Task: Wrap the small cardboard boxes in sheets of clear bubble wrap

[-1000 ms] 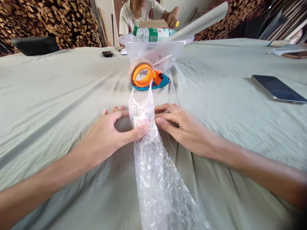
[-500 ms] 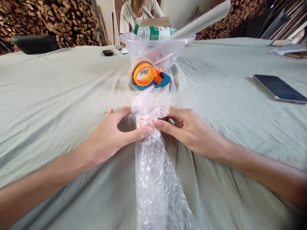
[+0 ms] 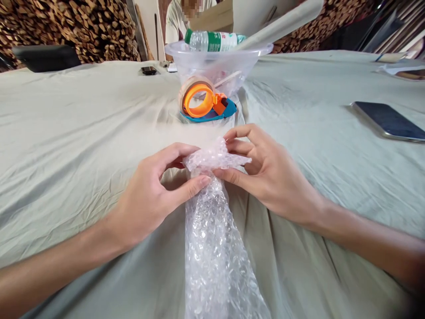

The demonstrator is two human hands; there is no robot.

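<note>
- We see a long strip of bubble wrap [image 3: 215, 248] on the pale green cloth [image 3: 99, 119]; from its bunched, folded end between our hands, taken as the clock's centre, it runs towards us at six o'clock, widening.
- Our left hand [image 3: 148, 190], at eight o'clock, grasps that end, thumb laid on top and fingers curled along the far left side.
- Our right hand [image 3: 274, 173], between three and four o'clock, pinches it too, thumb against the near edge and fingers behind a pointed flap.
- At twelve o'clock, near the fold, we have an orange and blue tape dispenser [image 3: 214, 105] with its roll.
- Just beyond it stands a clear basin [image 3: 179, 49] with a green-labelled bottle [image 3: 215, 41] across the top and a pale tube [image 3: 285, 25] slanting up towards one o'clock.
- A phone [image 3: 388, 119] lies shortly before three o'clock, well apart from us.
- At ten o'clock we see a black case [image 3: 46, 58].
- Beyond the basin, a person [image 3: 174, 22] sits behind cardboard [image 3: 215, 17].
</note>
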